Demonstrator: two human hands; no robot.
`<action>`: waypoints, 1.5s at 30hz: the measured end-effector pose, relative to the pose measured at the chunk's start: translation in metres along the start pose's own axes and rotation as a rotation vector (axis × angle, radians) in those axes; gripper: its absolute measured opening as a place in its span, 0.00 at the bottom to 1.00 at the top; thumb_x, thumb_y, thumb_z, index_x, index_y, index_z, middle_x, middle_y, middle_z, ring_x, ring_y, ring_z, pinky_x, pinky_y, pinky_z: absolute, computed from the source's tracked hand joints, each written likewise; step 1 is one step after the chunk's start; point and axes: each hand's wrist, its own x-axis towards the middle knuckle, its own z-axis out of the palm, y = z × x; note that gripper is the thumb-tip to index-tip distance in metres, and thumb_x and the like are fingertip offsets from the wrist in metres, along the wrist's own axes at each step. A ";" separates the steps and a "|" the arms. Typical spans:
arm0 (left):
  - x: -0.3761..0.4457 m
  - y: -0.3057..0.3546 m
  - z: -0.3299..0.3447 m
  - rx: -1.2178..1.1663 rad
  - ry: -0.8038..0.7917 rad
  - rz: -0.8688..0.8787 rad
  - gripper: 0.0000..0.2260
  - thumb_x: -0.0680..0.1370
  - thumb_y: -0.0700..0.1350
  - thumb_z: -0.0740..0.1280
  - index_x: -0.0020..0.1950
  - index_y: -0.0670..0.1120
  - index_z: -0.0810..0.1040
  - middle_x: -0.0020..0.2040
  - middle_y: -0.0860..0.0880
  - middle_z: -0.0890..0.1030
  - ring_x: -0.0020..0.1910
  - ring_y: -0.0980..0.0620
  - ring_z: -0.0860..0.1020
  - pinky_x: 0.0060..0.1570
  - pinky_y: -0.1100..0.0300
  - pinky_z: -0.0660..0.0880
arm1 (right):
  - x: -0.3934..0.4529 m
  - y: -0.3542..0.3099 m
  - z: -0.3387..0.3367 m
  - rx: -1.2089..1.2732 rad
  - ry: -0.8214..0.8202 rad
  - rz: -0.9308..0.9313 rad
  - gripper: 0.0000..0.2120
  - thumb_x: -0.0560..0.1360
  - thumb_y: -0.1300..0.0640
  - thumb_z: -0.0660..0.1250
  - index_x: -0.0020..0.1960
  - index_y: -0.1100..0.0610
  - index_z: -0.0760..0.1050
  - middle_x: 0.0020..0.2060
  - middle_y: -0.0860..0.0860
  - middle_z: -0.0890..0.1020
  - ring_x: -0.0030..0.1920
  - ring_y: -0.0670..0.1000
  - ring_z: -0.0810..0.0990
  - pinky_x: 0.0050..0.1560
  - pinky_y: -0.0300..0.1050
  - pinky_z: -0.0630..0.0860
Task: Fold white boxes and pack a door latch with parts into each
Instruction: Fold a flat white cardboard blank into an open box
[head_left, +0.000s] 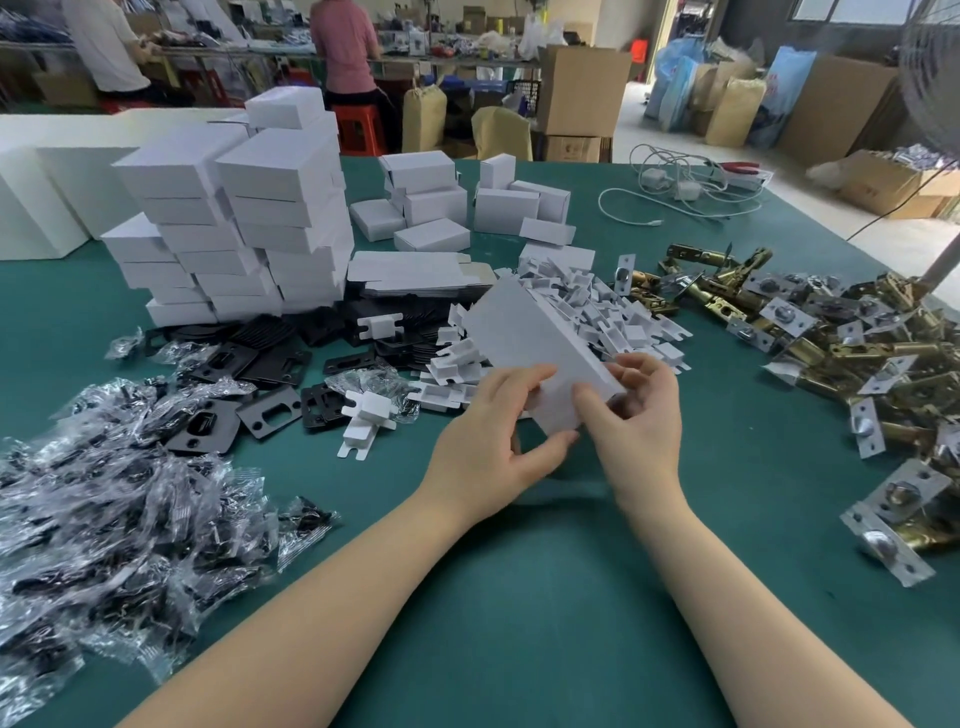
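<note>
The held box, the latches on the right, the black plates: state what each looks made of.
Held box: thin matte white card, creased folds. Latches: metal, shiny brass-coloured bodies, silvery faceplates. Black plates: probably metal, flat matte black, punched holes.

No text, label or number can be read here. The white boxes (234, 208) on the table are plain. The brown cartons (576, 104) behind its far edge show only blurred marks.

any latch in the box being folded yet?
No: the white box is held off the table by the left hand and right hand, and the brass latches lie in their pile to the right.
</note>
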 end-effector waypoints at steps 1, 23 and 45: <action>0.001 0.001 -0.001 0.085 0.012 0.008 0.27 0.71 0.63 0.67 0.68 0.62 0.66 0.62 0.62 0.65 0.42 0.70 0.73 0.40 0.66 0.72 | 0.002 -0.002 -0.002 0.039 0.012 -0.003 0.17 0.70 0.61 0.73 0.52 0.46 0.72 0.46 0.44 0.78 0.33 0.39 0.73 0.35 0.33 0.73; 0.013 -0.015 -0.019 0.340 0.268 0.186 0.37 0.60 0.51 0.76 0.66 0.53 0.66 0.64 0.46 0.77 0.62 0.44 0.75 0.63 0.45 0.68 | -0.010 0.000 0.007 -0.252 -0.270 -0.224 0.20 0.80 0.49 0.59 0.72 0.43 0.64 0.63 0.40 0.75 0.59 0.30 0.71 0.58 0.23 0.65; 0.012 -0.018 -0.019 0.291 0.218 0.156 0.37 0.58 0.51 0.76 0.67 0.51 0.71 0.65 0.49 0.77 0.64 0.45 0.74 0.63 0.41 0.67 | -0.006 -0.008 0.000 -0.085 -0.223 -0.146 0.16 0.81 0.57 0.64 0.61 0.36 0.74 0.52 0.27 0.80 0.58 0.32 0.76 0.55 0.26 0.69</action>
